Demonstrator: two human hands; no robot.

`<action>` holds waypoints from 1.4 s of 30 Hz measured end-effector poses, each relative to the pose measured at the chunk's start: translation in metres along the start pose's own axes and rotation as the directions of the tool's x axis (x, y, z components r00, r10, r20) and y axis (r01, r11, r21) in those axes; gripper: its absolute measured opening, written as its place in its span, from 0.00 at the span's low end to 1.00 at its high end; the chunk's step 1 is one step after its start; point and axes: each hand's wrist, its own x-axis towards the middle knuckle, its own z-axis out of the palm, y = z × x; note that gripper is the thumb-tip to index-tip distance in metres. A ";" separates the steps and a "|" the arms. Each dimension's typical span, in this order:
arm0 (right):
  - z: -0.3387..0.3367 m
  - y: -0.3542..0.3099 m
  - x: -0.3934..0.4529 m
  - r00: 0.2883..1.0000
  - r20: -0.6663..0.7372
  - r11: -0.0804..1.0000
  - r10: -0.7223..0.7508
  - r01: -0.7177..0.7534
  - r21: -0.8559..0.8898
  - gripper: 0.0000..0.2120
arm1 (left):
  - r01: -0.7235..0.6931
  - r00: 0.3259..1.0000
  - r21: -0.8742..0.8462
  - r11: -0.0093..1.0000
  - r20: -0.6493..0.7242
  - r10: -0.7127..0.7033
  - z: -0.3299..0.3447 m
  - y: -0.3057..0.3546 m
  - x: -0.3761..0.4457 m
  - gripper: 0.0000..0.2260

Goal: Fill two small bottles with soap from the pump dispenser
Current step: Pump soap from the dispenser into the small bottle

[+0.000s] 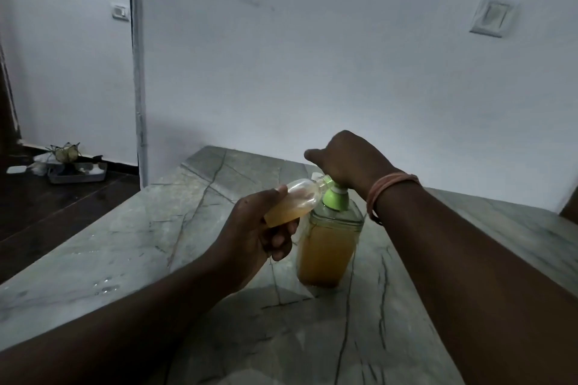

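Observation:
A clear pump dispenser [328, 244] with amber soap and a green pump collar stands on the marble counter [219, 306]. My right hand [347, 159] rests on top of the pump head, palm down, hiding it. My left hand [256, 228] grips a small clear bottle [294, 201], tilted with its mouth against the green spout. The small bottle holds amber soap in its lower half. A second small bottle is not in sight.
A white wall rises right behind the counter, with a switch plate [491, 17] at upper right. Water drops [104, 286] lie on the counter's left part. On the dark floor at far left sits a grey tray [78, 175] with clutter.

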 end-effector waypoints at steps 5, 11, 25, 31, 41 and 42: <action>-0.001 -0.001 -0.001 0.999 0.049 0.996 -0.003 0.007 -0.084 0.17 | -0.001 1.000 -0.003 1.000 -0.004 0.001 0.000 -0.001 -0.001 0.14; -0.007 -0.008 0.003 0.996 -0.056 0.977 -0.064 0.051 -0.208 0.15 | -0.002 1.000 -0.010 1.000 -0.003 0.002 0.000 0.000 -0.001 0.14; -0.010 -0.007 -0.001 0.996 -0.070 0.979 -0.057 0.042 -0.198 0.15 | 0.019 1.000 -0.008 1.000 -0.011 -0.019 0.001 -0.001 -0.001 0.14; 0.000 -0.001 -0.004 1.000 0.009 0.998 0.028 -0.027 -0.055 0.16 | 0.024 1.000 -0.032 0.999 -0.010 -0.024 -0.002 -0.003 0.000 0.15; -0.005 -0.004 -0.002 0.999 -0.023 0.997 -0.033 0.032 -0.063 0.18 | -0.002 1.000 0.010 1.000 0.002 0.002 -0.002 -0.001 0.000 0.14; -0.002 -0.001 -0.003 1.000 -0.009 1.000 -0.011 0.011 -0.009 0.19 | -0.005 1.000 0.007 1.000 0.004 0.005 -0.002 -0.002 0.001 0.15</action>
